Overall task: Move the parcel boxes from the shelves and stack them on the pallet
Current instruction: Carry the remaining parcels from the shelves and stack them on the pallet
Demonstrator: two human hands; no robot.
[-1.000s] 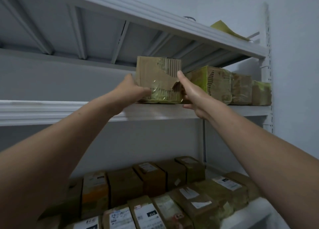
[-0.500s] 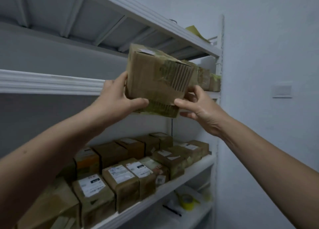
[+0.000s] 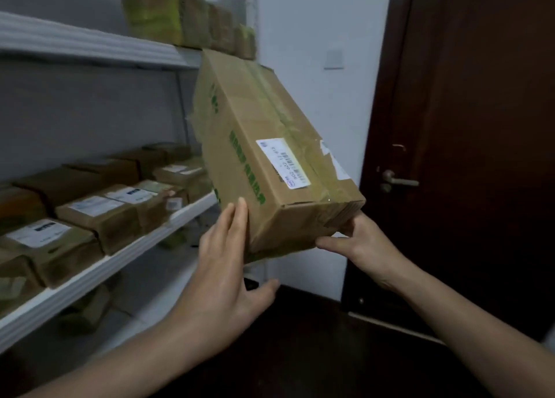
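1. In the head view, a taped cardboard box (image 3: 270, 157) is hanging in the air, clear of the rack (image 3: 105, 265) and just off its right end. It is tilting steeply, far end high and near end low, with its white label (image 3: 283, 163) facing up.
2. The left hand (image 3: 228, 274) is lying flat against the side of the box that faces the rack. Its fingers are staying straight and the thumb is spreading free below, so it is steadying rather than gripping.
3. The right hand (image 3: 363, 244), on the side away from the rack, is cupping the low near corner. The thumb is running under the end face. The other fingers are hiding behind the box, apparently curling up its far side, so this hand seems to be taking the weight.
4. More parcels (image 3: 99, 214) are sitting in rows on the rack's middle level. Others (image 3: 180, 16) are lining its upper level.
5. Right of the rack a dark door (image 3: 480, 127) is standing shut. No pallet is showing.
6. Judging by this, the carry is the step in hand: one box is off the rack and not yet stacked.
7. The next move is probably calling for levelling the box and getting the left hand underneath. After that comes turning away from the rack towards the pallet, wherever it is lying.
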